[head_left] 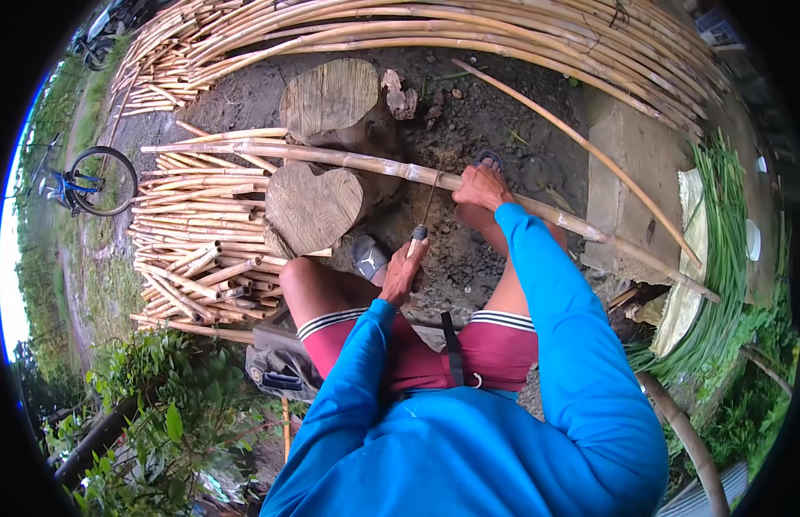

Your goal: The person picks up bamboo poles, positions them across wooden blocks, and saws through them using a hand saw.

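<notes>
My left hand (402, 274) is closed around the handle of a thin-bladed knife (429, 202), its narrow dark blade seen nearly edge-on. The blade's far end meets a long bamboo pole (357, 160); whether it has cut in, I cannot tell. My right hand (483, 187) grips this pole just to the right of the blade. The pole runs from the upper left, across my knees' front, to the lower right. Its left part passes over a gap between two wooden stumps, the nearer one (309, 207) heart-shaped and the farther one (331, 95) rounded.
Cut bamboo pieces (202, 194) lie piled at the left. Long poles (469, 34) are stacked across the back. A single thin pole (589, 146) slants at the right, near a concrete slab (619, 155) and green leaf strips (723, 224). A bicycle (94, 181) stands far left.
</notes>
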{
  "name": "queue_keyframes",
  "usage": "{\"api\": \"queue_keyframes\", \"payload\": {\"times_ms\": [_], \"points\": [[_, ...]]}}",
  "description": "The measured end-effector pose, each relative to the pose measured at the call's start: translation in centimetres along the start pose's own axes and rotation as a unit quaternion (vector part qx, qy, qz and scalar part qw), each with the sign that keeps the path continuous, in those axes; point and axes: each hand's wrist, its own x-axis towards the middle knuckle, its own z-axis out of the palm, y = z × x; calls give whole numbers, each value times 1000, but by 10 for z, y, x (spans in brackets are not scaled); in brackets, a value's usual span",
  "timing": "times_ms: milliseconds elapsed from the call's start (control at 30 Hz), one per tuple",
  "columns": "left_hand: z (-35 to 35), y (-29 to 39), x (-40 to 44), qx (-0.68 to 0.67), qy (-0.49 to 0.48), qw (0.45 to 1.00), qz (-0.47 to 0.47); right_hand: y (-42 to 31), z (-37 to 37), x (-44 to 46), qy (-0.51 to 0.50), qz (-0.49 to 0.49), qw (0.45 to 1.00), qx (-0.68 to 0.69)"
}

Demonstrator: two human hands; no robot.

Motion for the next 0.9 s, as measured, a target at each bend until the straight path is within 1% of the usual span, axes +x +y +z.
{"api": "queue_keyframes", "payload": {"times_ms": [33,167,200,233,267,300,367,400,467,533,667,767,833,900], "points": [[0,-1,0,16,-1,999,37,1,1,0,-3,-1,1000,2],[7,8,-6,27,22,998,50,7,4,1,-12,-18,999,27],[8,12,-7,26,10,998,48,11,8,3,-11,-21,999,25],[7,15,-9,27,-3,999,45,17,13,4,-1,-46,998,40],[7,18,-11,28,-2,999,45,24,18,5,8,-69,996,56],[9,21,-11,31,0,998,54,28,16,4,9,-69,996,57],[11,26,-11,35,2,997,64,36,14,4,-66,-11,997,34],[11,28,-11,38,3,998,59,38,11,1,-65,-10,997,34],[9,29,-9,41,3,998,53,41,5,-5,-98,25,992,69],[6,24,-1,-21,-36,999,-18,42,6,-5,-90,27,993,71],[9,18,6,16,-3,1000,-16,47,20,2,-67,31,995,63],[15,17,6,12,22,1000,-7,43,13,1,-80,40,994,65],[15,11,12,102,54,993,14,44,18,1,-69,41,995,55],[13,7,16,109,62,992,1,41,14,0,-56,40,997,43]]}}
